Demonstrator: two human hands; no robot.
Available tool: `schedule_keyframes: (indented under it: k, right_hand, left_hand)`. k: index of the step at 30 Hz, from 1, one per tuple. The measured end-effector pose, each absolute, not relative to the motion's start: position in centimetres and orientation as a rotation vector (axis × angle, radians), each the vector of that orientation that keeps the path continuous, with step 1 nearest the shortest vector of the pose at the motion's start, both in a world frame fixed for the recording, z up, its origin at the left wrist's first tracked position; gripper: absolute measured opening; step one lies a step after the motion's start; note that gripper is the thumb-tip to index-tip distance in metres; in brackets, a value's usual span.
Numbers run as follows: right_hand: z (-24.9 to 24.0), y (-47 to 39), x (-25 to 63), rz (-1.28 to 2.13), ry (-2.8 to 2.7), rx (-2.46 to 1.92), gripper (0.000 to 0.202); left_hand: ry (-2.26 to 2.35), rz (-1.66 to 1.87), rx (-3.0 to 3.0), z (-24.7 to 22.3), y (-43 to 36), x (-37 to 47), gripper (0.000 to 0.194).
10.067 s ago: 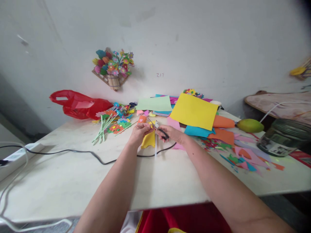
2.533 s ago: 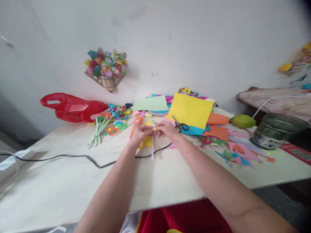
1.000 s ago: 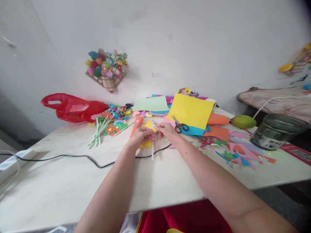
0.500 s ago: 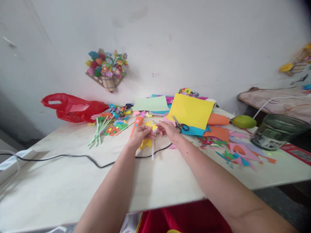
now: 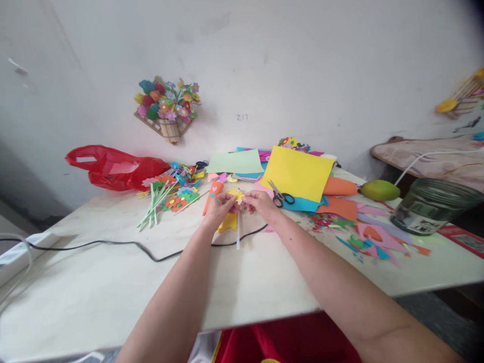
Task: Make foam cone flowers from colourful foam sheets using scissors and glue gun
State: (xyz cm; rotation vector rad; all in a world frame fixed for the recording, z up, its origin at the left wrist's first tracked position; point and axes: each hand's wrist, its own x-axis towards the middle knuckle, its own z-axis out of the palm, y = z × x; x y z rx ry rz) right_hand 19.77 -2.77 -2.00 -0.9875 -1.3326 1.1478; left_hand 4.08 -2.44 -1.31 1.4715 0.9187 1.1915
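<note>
My left hand (image 5: 221, 205) and my right hand (image 5: 260, 202) meet over the middle of the table. Between their fingertips they pinch a small yellow flower-shaped piece (image 5: 238, 195), one hand on each side of it. A thin white stem (image 5: 238, 234) hangs straight down below the piece. Just behind my left hand lies an orange strip (image 5: 214, 190) with small hearts on it. Under the hands a yellow sheet piece (image 5: 228, 223) rests on the table, partly hidden by my left hand.
Black-handled scissors (image 5: 281, 196) lie by a large yellow sheet (image 5: 298, 171). Scraps (image 5: 378, 239) and a glass jar (image 5: 429, 206) are at the right. Green stems (image 5: 153, 206), foam flowers (image 5: 176, 203) and a red bag (image 5: 113, 169) are at the left. A black cable (image 5: 143, 248) crosses the table.
My right fingers have shifted slightly, and both thumbs now sit at the sides of the yellow piece, which shows more plainly between them.
</note>
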Motion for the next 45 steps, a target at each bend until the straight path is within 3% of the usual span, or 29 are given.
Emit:
schedule_keyframes:
  k: [15,32,37,41,45]
  right_hand:
    - [-1.5,-3.2,19.7,1.027,-1.511,-1.049,0.012]
    - [-1.6,-2.9,19.9,0.981,-1.533,-1.084,0.014]
    - [-1.9,-2.3,20.5,0.466,-1.643,-1.388,0.012]
    - [-1.7,-2.7,20.9,-0.054,-1.892,-1.598,0.027]
    - [-1.4,-3.2,20.4,-0.193,-2.062,-1.753,0.034]
  left_hand:
    - [0.959,1.086,1.382,-1.1,-2.7,3.4,0.023]
    - [0.940,1.107,1.372,-1.4,-2.1,2.6,0.022]
    - [0.968,1.228,1.315,-1.2,-2.2,2.3,0.024]
    - [0.985,1.283,1.266,-1.4,-1.9,2.2,0.025]
    - [0.989,1.316,1.234,-1.5,-1.8,2.2,0.026]
